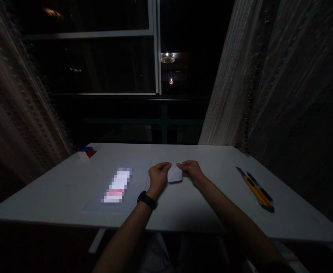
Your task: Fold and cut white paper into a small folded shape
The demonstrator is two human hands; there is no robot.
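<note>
A small piece of white paper [175, 175], which looks folded, is held between my two hands just above the table. My left hand [158, 176] pinches its left upper edge between thumb and fingers; a dark watch is on that wrist. On the other side, my right hand [192, 171] grips the right upper edge with thumb and fingertips. The room is dim, so fine creases in the paper are hard to make out.
Left of my hands a lit phone [118, 185], its screen blurred, lies on a paper sheet [94, 203]. A colored cube [86, 152] sits at the back left. On the right lie a yellow utility knife [254, 191] and a dark pen-like tool [259, 186]. Curtains [226, 76] hang behind the white table [212, 212].
</note>
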